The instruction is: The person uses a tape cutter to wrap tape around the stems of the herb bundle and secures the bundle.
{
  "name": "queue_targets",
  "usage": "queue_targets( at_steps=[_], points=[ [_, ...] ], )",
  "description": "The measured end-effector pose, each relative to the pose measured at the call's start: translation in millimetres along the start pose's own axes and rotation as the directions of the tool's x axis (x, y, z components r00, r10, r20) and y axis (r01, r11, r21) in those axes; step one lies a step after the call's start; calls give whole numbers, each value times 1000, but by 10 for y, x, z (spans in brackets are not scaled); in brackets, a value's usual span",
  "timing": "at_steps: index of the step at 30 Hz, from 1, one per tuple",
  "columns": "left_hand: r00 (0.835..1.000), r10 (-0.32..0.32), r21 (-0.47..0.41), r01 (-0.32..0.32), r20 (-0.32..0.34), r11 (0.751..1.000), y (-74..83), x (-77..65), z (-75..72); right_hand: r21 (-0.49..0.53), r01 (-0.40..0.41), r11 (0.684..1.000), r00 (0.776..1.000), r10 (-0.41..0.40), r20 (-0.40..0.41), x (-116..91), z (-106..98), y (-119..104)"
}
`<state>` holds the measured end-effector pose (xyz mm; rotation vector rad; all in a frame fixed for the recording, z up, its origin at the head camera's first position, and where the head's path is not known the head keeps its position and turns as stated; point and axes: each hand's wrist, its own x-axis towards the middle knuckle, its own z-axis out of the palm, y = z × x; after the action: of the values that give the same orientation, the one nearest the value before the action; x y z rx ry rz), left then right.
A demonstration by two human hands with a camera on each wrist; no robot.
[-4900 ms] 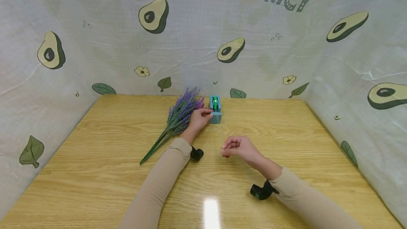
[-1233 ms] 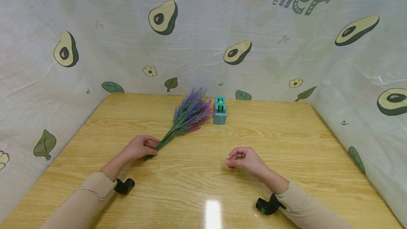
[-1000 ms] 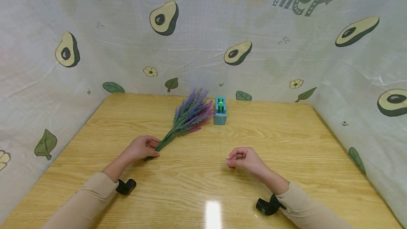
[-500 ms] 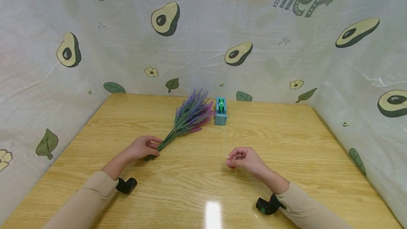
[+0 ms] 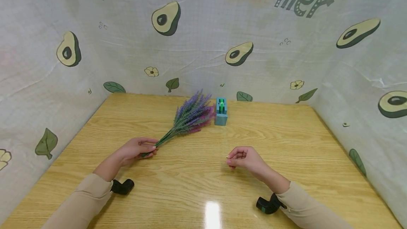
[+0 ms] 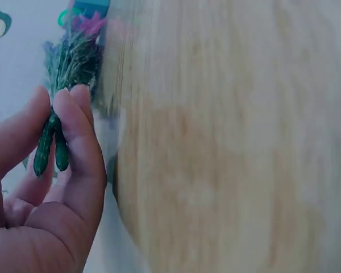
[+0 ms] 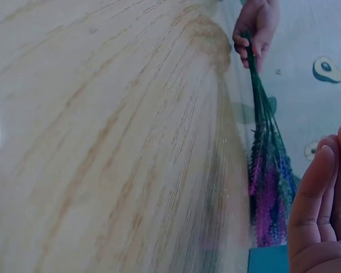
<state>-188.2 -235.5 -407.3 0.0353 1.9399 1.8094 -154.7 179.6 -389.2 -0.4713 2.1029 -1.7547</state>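
Observation:
A bunch of artificial lavender (image 5: 192, 114), purple and pink with green stems, slants up from the table. My left hand (image 5: 136, 150) pinches its stems near the lower ends; the stem tips (image 6: 51, 145) stick out below the fingers in the left wrist view. Right of the flower heads stands a blue tape dispenser (image 5: 221, 116) with a green roll core. In front of it my right hand (image 5: 246, 159) is held with thumb and fingertips together, pinching what appears to be the end of a clear tape strip, very faint. In the right wrist view the right fingers (image 7: 312, 199) show at the edge.
The wooden table (image 5: 286, 140) spreads out on both sides, with a bright light reflection at its front. A whitish cloth (image 5: 197, 27) printed with avocados closes off the back and sides. Each wrist wears a black camera (image 5: 123, 187).
My left hand left the dispenser and took hold of the lavender stems; lately its fingers closed firmly and drew slightly left. The right hand moved slightly toward me earlier, then stayed still.

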Motion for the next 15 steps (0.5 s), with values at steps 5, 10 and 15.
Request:
queue_targets(
  at_steps=[5,10,15],
  points=[
    [1000,-4,-4,4,-20,1000,-17,-1,-15,4,12,1000,1000,-12,1,10,-15,6],
    [1000,-9,-8,9,-12,1000,-33,-20,-37,0,11,1000,1000,-11,-25,-6,-45,-63],
    [999,-14,-44,16,44,999,-54,-76,-117,34,52,998,997,-50,-53,-5,-105,-163]
  ],
)
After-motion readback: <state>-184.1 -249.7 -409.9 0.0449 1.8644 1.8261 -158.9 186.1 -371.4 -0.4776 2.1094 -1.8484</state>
